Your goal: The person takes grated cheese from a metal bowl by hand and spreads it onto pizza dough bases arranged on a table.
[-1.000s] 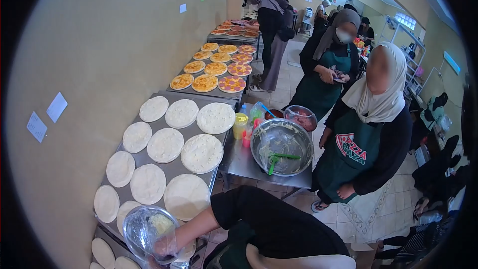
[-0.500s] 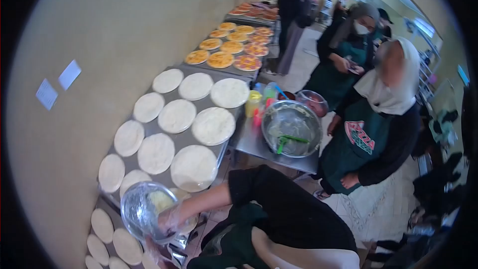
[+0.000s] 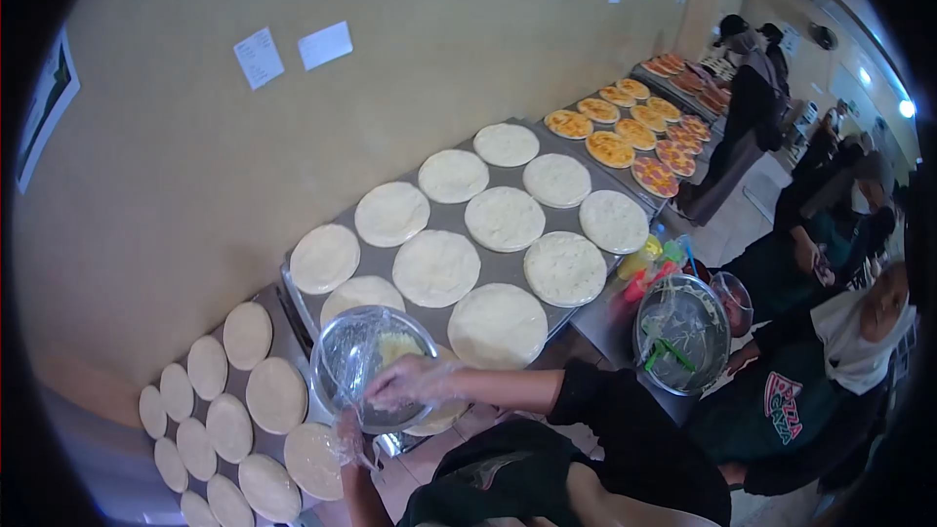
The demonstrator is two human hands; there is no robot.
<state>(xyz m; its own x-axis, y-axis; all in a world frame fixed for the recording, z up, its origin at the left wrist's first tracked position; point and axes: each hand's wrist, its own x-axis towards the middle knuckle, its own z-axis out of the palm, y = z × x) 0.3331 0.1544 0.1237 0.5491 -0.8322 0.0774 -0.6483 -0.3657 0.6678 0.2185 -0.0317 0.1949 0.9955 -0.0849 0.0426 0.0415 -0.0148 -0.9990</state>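
Note:
A clear bowl (image 3: 337, 356) with pale shredded cheese (image 3: 398, 345) in it is tilted above the lower corner of the near dough tray. My left hand (image 3: 349, 437), in a thin plastic glove, is closed on the bowl's lower rim. Also gloved, my right hand (image 3: 415, 383) is over the bowl opening beside the cheese, fingers bunched together. What those fingers hold, if anything, is too blurred to tell. Round pale dough bases (image 3: 436, 268) cover the dark tray (image 3: 398, 246) beyond the bowl, and one base is partly hidden behind it.
More plain bases (image 3: 276, 395) lie on a lower-left tray. Topped pizzas (image 3: 610, 149) sit farther along the wall. On a side table, a metal basin (image 3: 717, 322) holds a green-handled tool (image 3: 671, 359), beside sauce bottles (image 3: 639, 262). Aproned people (image 3: 795, 410) stand at right.
My view has swung left, so trays and people appear farther right. My right hand has lifted from the bowl's lower edge to over its opening; my left stays at the rim.

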